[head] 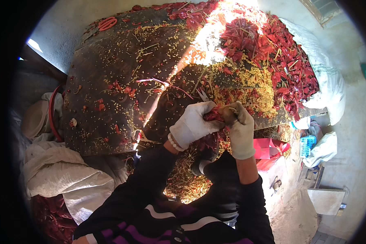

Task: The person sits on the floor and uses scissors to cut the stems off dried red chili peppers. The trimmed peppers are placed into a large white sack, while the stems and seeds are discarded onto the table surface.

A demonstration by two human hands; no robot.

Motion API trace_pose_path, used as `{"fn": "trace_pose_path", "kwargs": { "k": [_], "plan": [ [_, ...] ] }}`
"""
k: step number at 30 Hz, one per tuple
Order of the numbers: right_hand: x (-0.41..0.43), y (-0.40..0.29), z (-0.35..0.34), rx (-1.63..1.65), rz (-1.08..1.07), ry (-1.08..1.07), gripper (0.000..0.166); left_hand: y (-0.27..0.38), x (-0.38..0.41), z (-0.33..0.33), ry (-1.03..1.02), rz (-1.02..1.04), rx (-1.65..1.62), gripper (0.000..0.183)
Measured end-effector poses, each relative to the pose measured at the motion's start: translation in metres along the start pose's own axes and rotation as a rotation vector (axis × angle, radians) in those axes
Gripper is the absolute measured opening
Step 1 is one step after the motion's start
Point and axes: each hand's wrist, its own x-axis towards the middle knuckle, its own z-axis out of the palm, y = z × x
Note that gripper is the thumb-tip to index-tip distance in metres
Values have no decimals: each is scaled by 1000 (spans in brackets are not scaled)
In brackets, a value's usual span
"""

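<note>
White fabric gloves cover both hands, held close together over the near edge of a dark tabletop (109, 61). My left hand (196, 122), with a white bead bracelet at its wrist, is closed around a dried red chili pepper (213, 114). Thumb and fingers of my right hand (239, 125) pinch the same pepper at its right end, near a pale stem. Metal scissor-like blade tips (203, 95) show just beyond my left hand; their rest is hidden. Yellow seeds (262, 88), stems and red scraps are strewn over the tabletop.
A large heap of dried red peppers (274, 45) covers the back right, beside a white woven sack (329, 76). Red-handled scissors (106, 23) lie at the back left. Another sack (61, 170) with peppers stands at lower left. A red container (267, 148) is right of my knees.
</note>
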Motion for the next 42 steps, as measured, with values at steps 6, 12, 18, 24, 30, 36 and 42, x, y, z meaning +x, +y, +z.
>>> {"fn": "trace_pose_path", "kwargs": {
  "k": [6,12,18,24,30,36,42],
  "plan": [
    [-2,-5,2,181,79,15,9,1,-1,0,-18,26,-14,28],
    [-1,-4,-3,229,144,-42,15,7,-3,0,-28,30,26,27],
    [-3,13,-9,190,120,-70,18,5,-2,-1,-28,28,47,26],
    [19,27,-28,807,110,98,15,6,-1,-2,15,78,4,24],
    [4,-22,-60,-155,-180,-527,18,8,1,-22,236,159,-222,19],
    [49,-23,-74,-425,128,-370,20,7,1,-21,280,88,-342,22],
    [190,40,-78,-965,-243,300,14,11,3,-13,260,-3,-333,28]
  ]
}}
